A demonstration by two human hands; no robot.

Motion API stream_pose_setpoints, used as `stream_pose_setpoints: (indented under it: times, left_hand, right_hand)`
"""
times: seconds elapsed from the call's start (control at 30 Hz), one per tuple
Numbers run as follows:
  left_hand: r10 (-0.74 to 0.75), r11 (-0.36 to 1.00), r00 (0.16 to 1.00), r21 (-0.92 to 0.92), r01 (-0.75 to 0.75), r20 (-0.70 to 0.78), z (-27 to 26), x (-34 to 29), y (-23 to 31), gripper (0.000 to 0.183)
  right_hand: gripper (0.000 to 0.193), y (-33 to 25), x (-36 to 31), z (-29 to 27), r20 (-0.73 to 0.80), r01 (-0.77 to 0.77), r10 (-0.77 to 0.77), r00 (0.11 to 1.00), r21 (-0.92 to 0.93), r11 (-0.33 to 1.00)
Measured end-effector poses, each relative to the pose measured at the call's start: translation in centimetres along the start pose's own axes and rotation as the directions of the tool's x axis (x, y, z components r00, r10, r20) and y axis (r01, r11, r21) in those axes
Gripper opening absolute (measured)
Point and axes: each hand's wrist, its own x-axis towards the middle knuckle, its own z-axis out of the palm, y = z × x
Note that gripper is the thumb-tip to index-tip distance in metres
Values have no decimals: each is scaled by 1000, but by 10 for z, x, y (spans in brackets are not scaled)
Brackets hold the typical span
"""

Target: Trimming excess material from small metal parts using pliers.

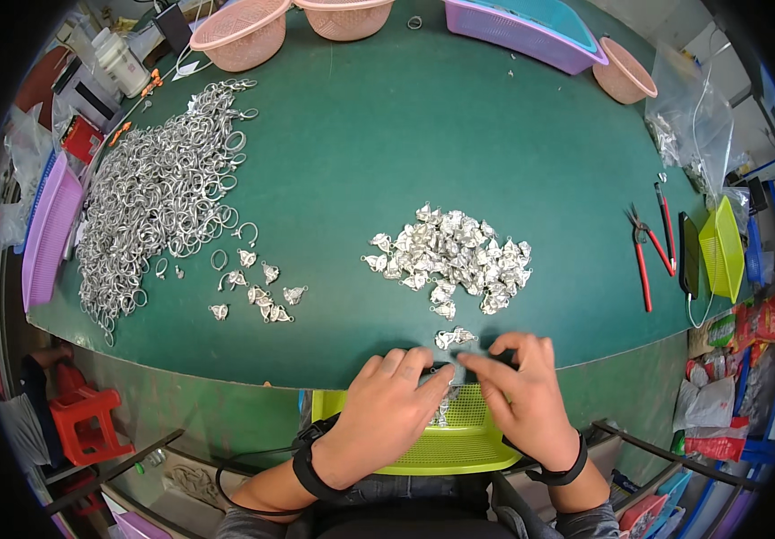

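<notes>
At the table's front edge, my left hand (389, 393) has thumb and index finger closed together; anything small in the pinch is too hidden to name. My right hand (524, 388) is beside it, fingers apart, its index fingertip close to a few silver metal charms (455, 338). Farther in lies a heap of similar silver charms (459, 251). Beneath both hands, a yellow-green plastic basket (446, 454) sits below the table edge, with some silver pieces visible inside between the hands.
A large pile of silver rings (158, 184) covers the left side, with several loose charms (262, 301) nearby. Red-handled pliers (643, 256) lie at right by a dark phone-like slab (690, 256). Pink baskets (244, 40) and a purple basket (522, 36) line the far edge.
</notes>
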Motion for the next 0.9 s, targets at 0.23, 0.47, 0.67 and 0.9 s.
stream_pose_setpoints:
  times: [0.23,0.47,0.67,0.9]
  left_hand:
    - [-108,994,993,0,108,-52,-7,1,-1,27]
    - [-124,992,989,-16,123,-75,-2,2,-2,25]
    - [-122,992,991,-28,121,-51,-2,1,-2,25]
    - [-104,994,995,-42,104,3,-9,0,-4,31]
  right_hand:
    - [37,-8,14,7,-91,28,-33,995,-59,998]
    - [24,-9,14,4,-134,-65,69,989,34,997]
    - [25,-1,26,15,-150,25,-17,989,48,999]
    - [21,-2,18,14,-90,171,-158,983,168,971]
